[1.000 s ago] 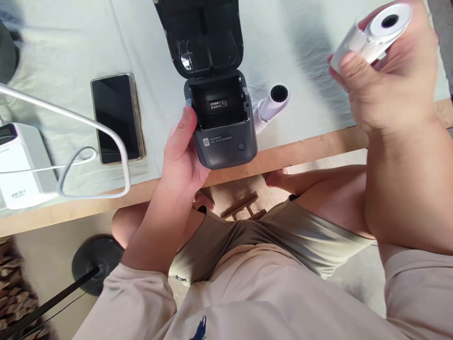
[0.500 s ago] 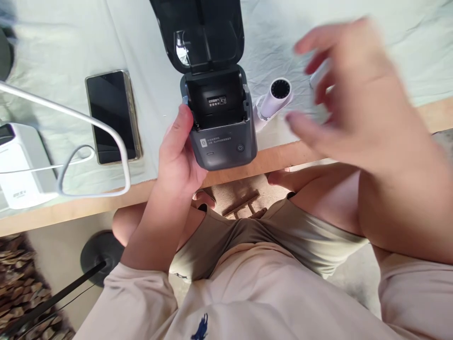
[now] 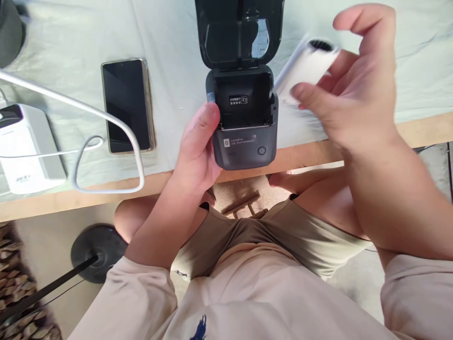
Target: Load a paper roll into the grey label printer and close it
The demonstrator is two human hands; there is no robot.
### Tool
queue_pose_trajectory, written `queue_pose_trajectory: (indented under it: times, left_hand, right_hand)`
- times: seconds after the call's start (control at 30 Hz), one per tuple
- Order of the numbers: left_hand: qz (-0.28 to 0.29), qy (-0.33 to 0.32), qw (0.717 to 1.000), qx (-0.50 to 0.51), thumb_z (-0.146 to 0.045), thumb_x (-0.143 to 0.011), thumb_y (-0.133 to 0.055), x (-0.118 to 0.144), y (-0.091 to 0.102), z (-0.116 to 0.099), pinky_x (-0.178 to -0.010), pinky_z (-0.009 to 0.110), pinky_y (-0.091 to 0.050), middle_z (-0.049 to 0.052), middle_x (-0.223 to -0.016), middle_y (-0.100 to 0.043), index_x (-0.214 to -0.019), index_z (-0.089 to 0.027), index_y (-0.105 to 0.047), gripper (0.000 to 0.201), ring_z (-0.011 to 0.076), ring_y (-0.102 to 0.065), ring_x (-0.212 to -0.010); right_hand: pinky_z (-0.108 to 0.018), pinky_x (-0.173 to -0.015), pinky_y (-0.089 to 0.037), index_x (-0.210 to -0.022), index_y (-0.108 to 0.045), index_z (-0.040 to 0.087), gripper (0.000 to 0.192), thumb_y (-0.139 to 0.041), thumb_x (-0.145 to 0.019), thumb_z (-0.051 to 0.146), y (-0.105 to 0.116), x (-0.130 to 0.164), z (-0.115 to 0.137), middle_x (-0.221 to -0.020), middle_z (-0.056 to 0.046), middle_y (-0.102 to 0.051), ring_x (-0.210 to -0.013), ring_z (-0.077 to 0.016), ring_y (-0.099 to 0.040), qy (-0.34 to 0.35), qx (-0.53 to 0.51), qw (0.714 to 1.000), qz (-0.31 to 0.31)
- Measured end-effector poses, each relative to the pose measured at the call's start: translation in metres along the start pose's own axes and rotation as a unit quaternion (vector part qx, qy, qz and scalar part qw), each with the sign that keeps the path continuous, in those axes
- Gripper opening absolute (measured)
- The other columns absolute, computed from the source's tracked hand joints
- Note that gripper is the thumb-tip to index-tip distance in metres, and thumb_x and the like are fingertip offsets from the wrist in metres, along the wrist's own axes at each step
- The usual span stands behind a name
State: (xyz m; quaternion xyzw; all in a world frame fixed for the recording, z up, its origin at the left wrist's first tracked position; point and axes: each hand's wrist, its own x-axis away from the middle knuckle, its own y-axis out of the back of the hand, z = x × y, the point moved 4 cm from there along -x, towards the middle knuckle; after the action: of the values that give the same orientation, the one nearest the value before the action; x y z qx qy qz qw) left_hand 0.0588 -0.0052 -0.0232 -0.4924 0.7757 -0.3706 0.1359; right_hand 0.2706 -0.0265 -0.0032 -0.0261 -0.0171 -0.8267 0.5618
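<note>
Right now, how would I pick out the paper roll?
Start at the dark grey printer with its lid up, at the table's near edge. Just right of it, the right hand reaches a white paper roll, a tube with a dark hollow core.

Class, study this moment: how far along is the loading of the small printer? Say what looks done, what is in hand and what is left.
Done: the printer lid stands open, and its paper bay is bare. In hand: the left hand grips the printer's side at the table edge; the right hand is at a white paper roll, its grip blurred. Left: the roll is not in the bay, and the lid is not shut.
</note>
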Motion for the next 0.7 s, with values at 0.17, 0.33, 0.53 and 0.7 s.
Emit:
queue_pose_trajectory:
  times: [0.17, 0.33, 0.53, 0.7]
  left_hand:
    - [0.004, 0.002, 0.999, 0.031, -0.031, -0.113, -0.061, -0.001, 0.003, 0.002, -0.128, 0.037, -0.055, 0.004, -0.108, -0.087, -0.103, -0.017, -0.080, 0.026, 0.0258, -0.074, -0.137]
    - [0.005, -0.007, 1.000, -0.025, -0.041, -0.116, -0.048, -0.005, 0.009, 0.004, -0.128, 0.042, -0.055, 0.003, -0.118, -0.087, -0.102, -0.024, -0.083, 0.041, 0.0326, -0.059, -0.156]
    - [-0.005, -0.001, 1.000, -0.006, -0.032, -0.113, -0.057, -0.004, 0.004, 0.002, -0.131, 0.042, -0.052, 0.003, -0.116, -0.087, -0.099, -0.022, -0.083, 0.031, 0.0333, -0.060, -0.156]
    - [-0.005, 0.006, 1.000, 0.020, -0.031, -0.110, -0.067, -0.002, -0.004, 0.002, -0.128, 0.041, -0.055, 0.002, -0.112, -0.087, -0.101, -0.018, -0.081, 0.021, 0.0297, -0.073, -0.140]
  right_hand:
    - [-0.022, -0.069, -0.067, -0.092, -0.070, 0.027, 0.037, -0.077, -0.057, 0.018, -0.006, -0.004, 0.004, -0.085, 0.009, -0.078, -0.088, -0.0120, -0.077, -0.149, -0.140, 0.978, 0.045]
    - [-0.021, -0.046, -0.056, -0.091, -0.067, 0.028, 0.054, -0.089, -0.043, 0.017, -0.004, -0.009, -0.007, -0.068, 0.010, -0.067, -0.059, -0.0100, -0.064, -0.137, -0.160, 0.977, -0.004]
    - [-0.022, -0.042, -0.043, -0.089, -0.056, 0.031, 0.055, -0.064, -0.042, 0.004, -0.006, -0.010, -0.010, -0.063, 0.011, -0.049, -0.059, -0.0126, -0.062, -0.083, -0.152, 0.985, 0.007]
    - [-0.028, -0.065, -0.066, -0.094, -0.059, 0.031, 0.056, -0.062, -0.042, 0.011, -0.007, -0.006, -0.005, -0.076, 0.011, -0.063, -0.076, -0.0157, -0.075, -0.128, -0.187, 0.974, -0.013]
